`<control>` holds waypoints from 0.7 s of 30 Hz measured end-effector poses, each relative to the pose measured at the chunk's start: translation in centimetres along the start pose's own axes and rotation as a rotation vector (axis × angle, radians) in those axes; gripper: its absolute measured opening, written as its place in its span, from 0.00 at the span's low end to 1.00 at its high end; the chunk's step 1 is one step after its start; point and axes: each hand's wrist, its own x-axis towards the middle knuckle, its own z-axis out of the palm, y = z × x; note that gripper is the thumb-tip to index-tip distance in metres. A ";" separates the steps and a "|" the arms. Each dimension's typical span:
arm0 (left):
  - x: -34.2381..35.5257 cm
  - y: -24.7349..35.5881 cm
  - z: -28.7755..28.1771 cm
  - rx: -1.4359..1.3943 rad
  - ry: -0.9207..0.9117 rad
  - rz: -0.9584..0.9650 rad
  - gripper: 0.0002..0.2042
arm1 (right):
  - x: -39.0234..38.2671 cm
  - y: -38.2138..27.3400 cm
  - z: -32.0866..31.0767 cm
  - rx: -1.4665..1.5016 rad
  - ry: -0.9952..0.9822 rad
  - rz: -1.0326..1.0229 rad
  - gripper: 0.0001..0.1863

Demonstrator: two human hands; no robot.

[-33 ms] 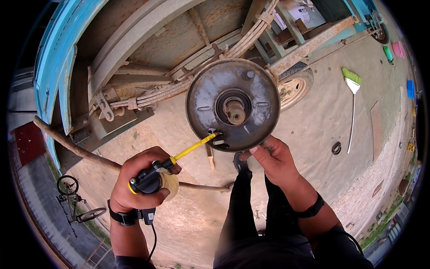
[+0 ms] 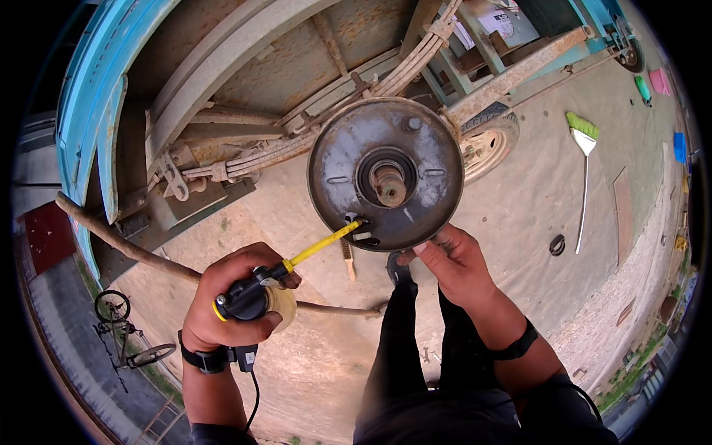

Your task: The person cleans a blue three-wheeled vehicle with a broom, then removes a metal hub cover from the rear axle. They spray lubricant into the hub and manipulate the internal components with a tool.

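- The underside of a blue-edged trailer body (image 2: 96, 96) fills the upper left, with rusty leaf springs (image 2: 259, 157) running along under it toward the hub.
- A round, grey, rust-flecked brake backing plate (image 2: 430, 148) hangs at the centre of the view, a rusty axle stub (image 2: 391, 184) sticking out of its middle.
- A worn tyre (image 2: 489, 141) lies on the sandy ground just behind the plate's right edge.
- A long wooden pole (image 2: 141, 252) lies slanted on the ground, passing behind the left hand.
- A green-bristled broom (image 2: 584, 167) lies well apart on the right.
- The right hand (image 2: 456, 267) touches the plate's lower rim, its fingers slightly spread and bent against the metal.
- The left hand (image 2: 230, 300) is wrapped shut around a black-and-yellow tape measure (image 2: 248, 297), thumb on top.
- The yellow tape blade (image 2: 322, 245) runs up and right from the case, its tip hooked at an opening low on the plate.
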 end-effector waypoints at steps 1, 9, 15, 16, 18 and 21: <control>0.2 0.1 0.0 0.012 -0.010 0.006 0.29 | 0.0 -0.3 -0.2 -0.007 -0.012 0.012 0.13; 0.3 0.4 -0.1 0.023 -0.019 -0.003 0.30 | 0.2 -1.1 -0.3 -0.011 -0.028 0.048 0.13; 0.4 0.8 -0.2 0.014 -0.035 -0.015 0.29 | 1.2 -2.0 -1.1 -0.078 -0.036 -0.022 0.11; 0.4 0.7 -0.1 0.008 -0.023 -0.019 0.29 | 1.1 -1.9 -1.1 -0.067 -0.035 -0.002 0.12; 0.2 0.5 -0.1 -0.003 -0.008 -0.016 0.29 | 0.6 -1.5 -0.9 -0.049 -0.034 0.038 0.15; -0.1 0.2 0.1 -0.040 0.020 -0.015 0.28 | 0.2 -1.4 -0.1 0.019 -0.030 0.060 0.15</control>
